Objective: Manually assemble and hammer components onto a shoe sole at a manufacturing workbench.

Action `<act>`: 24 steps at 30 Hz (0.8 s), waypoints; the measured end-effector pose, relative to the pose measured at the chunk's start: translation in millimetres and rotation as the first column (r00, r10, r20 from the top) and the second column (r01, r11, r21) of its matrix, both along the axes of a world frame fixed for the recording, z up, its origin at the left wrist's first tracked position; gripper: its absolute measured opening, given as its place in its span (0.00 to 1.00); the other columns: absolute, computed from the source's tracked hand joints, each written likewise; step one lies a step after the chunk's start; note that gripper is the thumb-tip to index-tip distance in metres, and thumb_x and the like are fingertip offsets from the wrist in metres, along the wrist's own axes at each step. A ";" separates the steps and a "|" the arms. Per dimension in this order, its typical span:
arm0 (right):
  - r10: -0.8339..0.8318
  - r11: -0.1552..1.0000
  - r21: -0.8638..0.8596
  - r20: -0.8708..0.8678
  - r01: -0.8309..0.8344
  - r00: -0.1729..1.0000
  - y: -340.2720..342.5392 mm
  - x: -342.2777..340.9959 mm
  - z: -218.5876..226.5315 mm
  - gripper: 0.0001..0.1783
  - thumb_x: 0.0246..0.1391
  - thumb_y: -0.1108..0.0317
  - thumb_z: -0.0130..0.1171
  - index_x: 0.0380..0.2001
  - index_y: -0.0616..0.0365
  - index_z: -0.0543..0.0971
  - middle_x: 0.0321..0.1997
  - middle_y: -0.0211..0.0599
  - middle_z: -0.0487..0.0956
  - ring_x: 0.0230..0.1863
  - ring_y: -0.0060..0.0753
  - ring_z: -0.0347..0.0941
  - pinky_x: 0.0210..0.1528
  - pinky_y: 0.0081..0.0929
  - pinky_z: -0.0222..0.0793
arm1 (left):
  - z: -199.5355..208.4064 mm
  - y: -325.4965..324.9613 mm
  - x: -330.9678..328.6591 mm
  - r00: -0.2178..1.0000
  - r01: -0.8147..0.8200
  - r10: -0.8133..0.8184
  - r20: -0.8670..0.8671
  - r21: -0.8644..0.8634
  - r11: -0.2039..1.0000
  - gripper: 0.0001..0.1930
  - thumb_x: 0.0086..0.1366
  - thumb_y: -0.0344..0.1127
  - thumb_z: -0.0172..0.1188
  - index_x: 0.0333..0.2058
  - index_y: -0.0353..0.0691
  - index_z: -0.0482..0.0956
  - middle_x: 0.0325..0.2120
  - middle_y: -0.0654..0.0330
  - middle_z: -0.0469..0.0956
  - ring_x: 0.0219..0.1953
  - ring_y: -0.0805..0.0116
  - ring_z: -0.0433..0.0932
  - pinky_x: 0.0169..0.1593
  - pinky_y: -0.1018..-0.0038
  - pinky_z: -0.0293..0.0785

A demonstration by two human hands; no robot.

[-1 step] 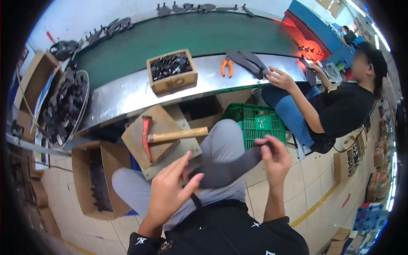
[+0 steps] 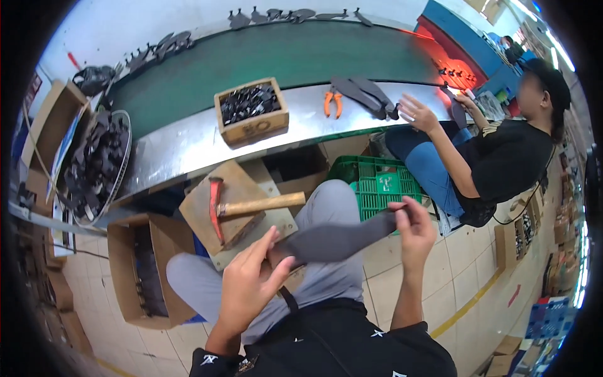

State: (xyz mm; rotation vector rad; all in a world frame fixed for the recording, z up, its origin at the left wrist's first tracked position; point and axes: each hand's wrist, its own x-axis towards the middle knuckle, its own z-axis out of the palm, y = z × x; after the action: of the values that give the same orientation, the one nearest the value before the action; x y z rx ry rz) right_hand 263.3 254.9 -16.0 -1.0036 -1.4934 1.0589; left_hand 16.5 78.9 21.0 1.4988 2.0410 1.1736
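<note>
One dark sole (image 2: 342, 242), I see, slants lengthwise from my spread left fingers (image 2: 266, 242) to my right fingers (image 2: 401, 220), pinching its tip.

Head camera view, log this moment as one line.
left hand: at left end of dark grey, elongated flat piece; right hand: pinching its right end; red-headed, wooden-handled hammer: lying on tan square block

The shiny metal bench (image 2: 182, 151) carries a wooden box (image 2: 276, 119) full of small black pieces (image 2: 248, 102), orange-handled pliers (image 2: 337, 103) and flat dark grey pieces (image 2: 357, 93); a red-headed hammer (image 2: 248, 206) lies across the wooden block (image 2: 198, 202) below.
</note>
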 end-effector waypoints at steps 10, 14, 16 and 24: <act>-0.358 0.916 -0.047 0.352 0.398 0.865 156.3 135.5 -218.1 0.16 0.59 0.68 0.62 0.47 0.66 0.78 0.43 0.45 0.82 0.45 0.33 0.79 0.48 0.27 0.73 | -22.6 24.2 13.1 0.998 0.052 -0.056 -0.029 -0.139 0.989 0.22 0.61 0.36 0.65 0.53 0.35 0.76 0.36 0.53 0.82 0.32 0.56 0.80 0.40 0.66 0.76; -0.372 0.926 0.290 0.574 0.243 0.730 205.1 81.6 -186.0 0.22 0.60 0.60 0.59 0.49 0.68 0.76 0.51 0.59 0.78 0.52 0.61 0.74 0.54 0.44 0.69 | -29.0 25.8 4.2 0.993 0.033 -0.048 -0.111 -0.136 0.990 0.22 0.61 0.37 0.65 0.52 0.35 0.77 0.38 0.53 0.83 0.31 0.57 0.80 0.39 0.65 0.76; -0.367 0.903 0.377 0.429 0.206 0.825 243.8 30.4 -131.8 0.23 0.61 0.60 0.58 0.50 0.69 0.76 0.52 0.58 0.78 0.53 0.59 0.74 0.55 0.43 0.69 | -21.4 26.4 0.4 0.999 0.002 -0.014 -0.047 -0.244 0.970 0.22 0.62 0.36 0.65 0.54 0.36 0.76 0.43 0.50 0.83 0.42 0.57 0.83 0.44 0.67 0.78; -0.147 0.814 0.560 0.454 -0.153 0.879 400.9 -78.2 -129.4 0.22 0.52 0.53 0.65 0.41 0.62 0.79 0.39 0.51 0.74 0.46 0.52 0.69 0.50 0.49 0.65 | -34.0 12.8 -12.3 0.999 0.030 -0.033 -0.020 -0.100 0.994 0.21 0.64 0.39 0.63 0.52 0.35 0.76 0.40 0.48 0.83 0.38 0.55 0.84 0.41 0.67 0.78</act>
State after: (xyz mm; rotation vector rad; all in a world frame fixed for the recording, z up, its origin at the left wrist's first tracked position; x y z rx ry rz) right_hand 185.1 655.8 -145.4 -0.8358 -2.0574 0.2823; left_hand 4.2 91.7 -13.0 1.4967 2.0508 1.0313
